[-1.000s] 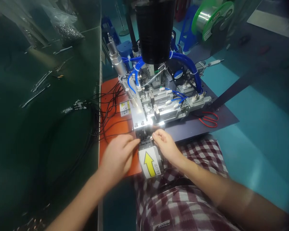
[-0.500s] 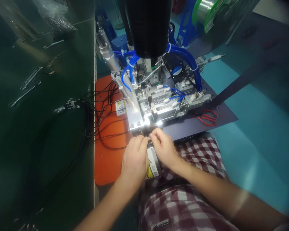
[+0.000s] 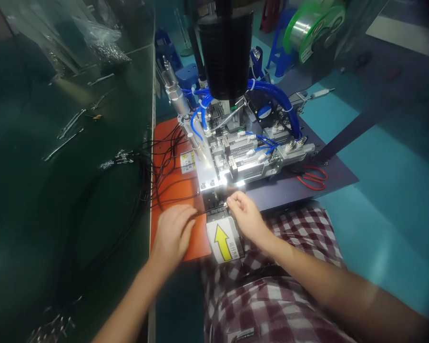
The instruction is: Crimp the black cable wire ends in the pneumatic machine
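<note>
My left hand (image 3: pixel 175 231) is over the orange board (image 3: pixel 196 238), its fingers and thumb drawn together at a thin black cable (image 3: pixel 206 210). That cable runs right towards the machine's front slot. My right hand (image 3: pixel 248 216) pinches at the slot beside a small shiny metal piece (image 3: pixel 226 205); what lies between its fingertips is too small to make out. Just behind both hands stands the metal machine (image 3: pixel 250 162) with blue air tubes (image 3: pixel 277 93). Below the slot is a white plate with a yellow arrow (image 3: pixel 222 242).
More black cables (image 3: pixel 164 166) cross the orange board from the dark green table (image 3: pixel 103 228). On that table lie metal terminals (image 3: pixel 119 158) and a plastic bag of small parts (image 3: pixel 107 47). Red-handled scissors (image 3: pixel 312 178) lie right of the machine. A wire spool (image 3: pixel 303 33) stands behind.
My left hand has moved left, away from my right hand, uncovering the arrow plate and a stretch of cable. My right hand stays pinched at the slot. The view has shifted slightly.
</note>
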Demonstrator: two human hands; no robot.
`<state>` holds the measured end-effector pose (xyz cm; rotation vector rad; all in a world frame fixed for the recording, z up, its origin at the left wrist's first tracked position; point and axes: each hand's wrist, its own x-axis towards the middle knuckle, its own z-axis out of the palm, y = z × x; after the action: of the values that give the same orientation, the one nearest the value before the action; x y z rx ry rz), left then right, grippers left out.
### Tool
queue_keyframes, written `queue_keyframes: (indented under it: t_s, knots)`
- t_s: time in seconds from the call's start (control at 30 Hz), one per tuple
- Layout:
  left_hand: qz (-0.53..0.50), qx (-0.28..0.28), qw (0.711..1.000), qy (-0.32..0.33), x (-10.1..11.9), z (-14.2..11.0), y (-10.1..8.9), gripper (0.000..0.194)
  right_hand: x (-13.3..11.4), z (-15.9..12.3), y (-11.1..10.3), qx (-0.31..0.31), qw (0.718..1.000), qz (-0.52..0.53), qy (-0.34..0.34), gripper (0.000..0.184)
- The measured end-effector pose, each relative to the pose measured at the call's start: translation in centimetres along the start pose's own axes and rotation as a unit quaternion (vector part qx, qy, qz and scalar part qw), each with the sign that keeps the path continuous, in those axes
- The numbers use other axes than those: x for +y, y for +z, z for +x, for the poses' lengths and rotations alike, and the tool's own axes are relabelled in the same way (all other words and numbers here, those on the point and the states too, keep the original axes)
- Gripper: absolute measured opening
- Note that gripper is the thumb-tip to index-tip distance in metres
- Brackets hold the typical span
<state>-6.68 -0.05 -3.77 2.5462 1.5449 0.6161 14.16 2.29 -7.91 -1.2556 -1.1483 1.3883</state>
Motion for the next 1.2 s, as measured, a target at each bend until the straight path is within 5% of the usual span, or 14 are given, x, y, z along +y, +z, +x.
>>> queue_keyframes:
  t_s: [0.1,0.23,0.43,0.77,1.07,1.2]
  knots:
    - [0.061,-0.026,0.998,-0.019,-2.8,-0.4,-1.6,0.015,0.0,-0.1,-0.1,-0.007,1.0,0.002,0.005,0.027]
    - [0.093,-0.039,0.993,0.055,-4.4,-0.7,-2.4,0.022,0.0,0.0,-0.1,-0.014,1.0,0.0,0.008,0.028]
    - [0.165,0.012,0.984,0.069,-3.0,-2.6,-1.2,0.036,0.3,0.1,-0.8,-0.016,0.999,-0.01,0.027,0.032]
    - [0.183,0.044,0.982,0.012,-1.1,-4.4,-0.4,0.042,2.5,-3.6,-7.3,0.065,0.992,-0.034,0.105,0.05]
    - [0.1,0.054,0.993,-0.044,-6.6,1.1,0.2,0.038,4.0,-5.5,-7.5,0.041,0.988,-0.036,0.144,0.052]
    - [0.093,0.062,0.992,-0.052,-6.5,1.7,0.5,0.036,3.4,-6.2,-7.1,0.014,0.989,-0.045,0.144,0.052]
